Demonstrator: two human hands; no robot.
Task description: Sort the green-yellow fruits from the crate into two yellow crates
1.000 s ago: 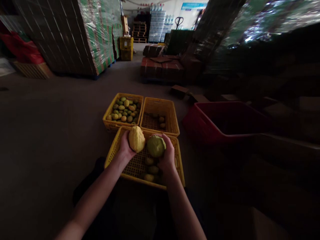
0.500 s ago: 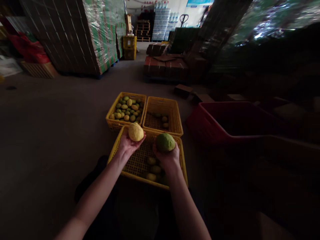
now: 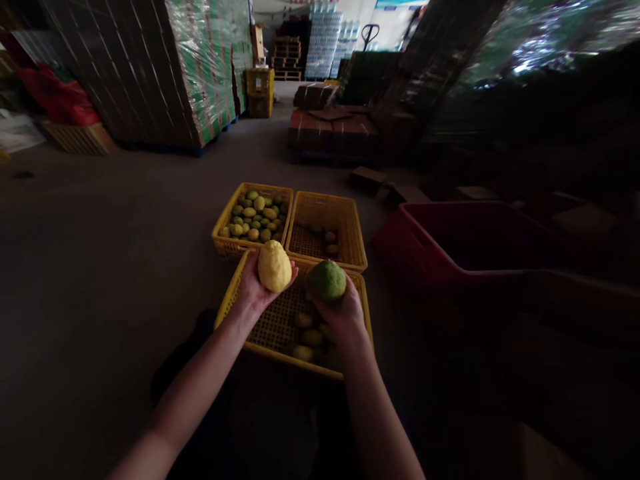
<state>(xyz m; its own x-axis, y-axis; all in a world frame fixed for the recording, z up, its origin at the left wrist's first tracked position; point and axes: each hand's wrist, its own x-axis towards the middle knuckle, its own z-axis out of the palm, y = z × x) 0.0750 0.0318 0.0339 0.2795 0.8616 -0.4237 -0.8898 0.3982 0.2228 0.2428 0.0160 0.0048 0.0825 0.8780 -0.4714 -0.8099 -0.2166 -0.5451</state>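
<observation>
A bumpy yellow citrus fruit [image 3: 275, 267] rests in my left hand [image 3: 254, 291], its fingers curled around the underside. My right hand [image 3: 347, 312] holds a green citrus fruit [image 3: 327, 281] of similar size. Both fruits are held above the near yellow crate [image 3: 273, 320], which has several fruits [image 3: 312, 337] lying on the right side of its slotted floor. Behind it on the left, another yellow crate [image 3: 218, 233] is full of green and yellow fruits [image 3: 249, 213]. Beside that, a third yellow crate [image 3: 327, 203] has a few fruits [image 3: 330, 237] at its bottom.
A red bin [image 3: 434, 248] stands to the right on the dark floor [image 3: 125, 233]. Wrapped stacks of boxes [image 3: 195, 73] rise at the left. Flat cartons [image 3: 333, 133] are piled farther back, near water-bottle packs [image 3: 323, 47] and a pallet jack handle [image 3: 370, 33].
The yellow fruit has been turned in my left hand and now shows its longer side. My right hand has tilted the green fruit and shifted slightly left and up.
</observation>
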